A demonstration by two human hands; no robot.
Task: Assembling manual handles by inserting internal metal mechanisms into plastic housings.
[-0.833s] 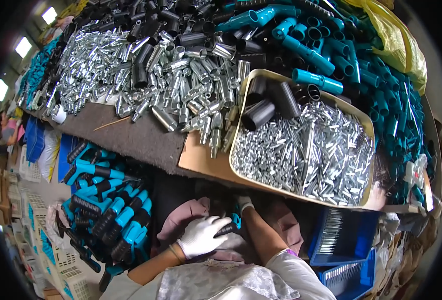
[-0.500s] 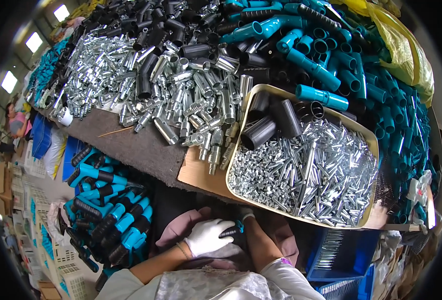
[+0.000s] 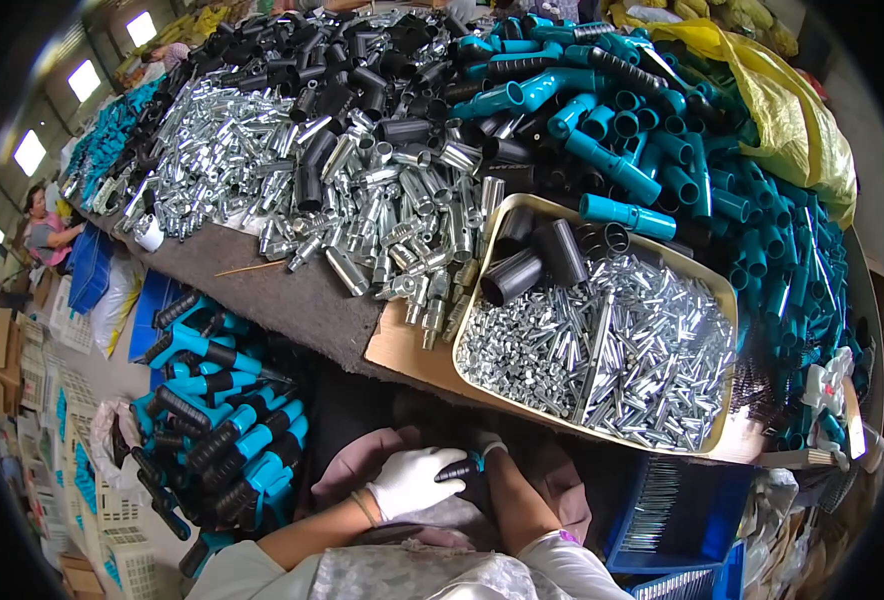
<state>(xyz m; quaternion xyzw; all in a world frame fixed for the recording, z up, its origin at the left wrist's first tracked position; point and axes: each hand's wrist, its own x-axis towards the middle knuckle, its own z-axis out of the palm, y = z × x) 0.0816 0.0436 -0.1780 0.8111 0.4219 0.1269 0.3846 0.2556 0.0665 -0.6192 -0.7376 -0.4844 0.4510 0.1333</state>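
Note:
My left hand (image 3: 414, 486), in a white glove, is wrapped round a black ribbed grip with a bit of teal at its end, a handle piece (image 3: 459, 468) held low in front of my lap. Most of that piece is hidden by the glove and shadow. Just beyond its teal end, my right hand (image 3: 493, 445), also gloved, shows only its back near the wrist. Its fingers are lost in the dark under the table edge, so what they hold is hidden. To the left lies a heap of teal and black handles (image 3: 224, 437).
A cream tray (image 3: 459, 345) on the table holds small metal pins and black tubes. Behind it are piles of metal fittings (image 3: 217, 135), black tubes (image 3: 370, 85) and teal tubes (image 3: 627, 170). A blue bin (image 3: 702, 510) stands at lower right; another person (image 3: 47, 235) is far left.
The whole view has shifted slightly, with the table piles lying a little lower. My left hand keeps its hold on the handle piece, and both hands have barely moved.

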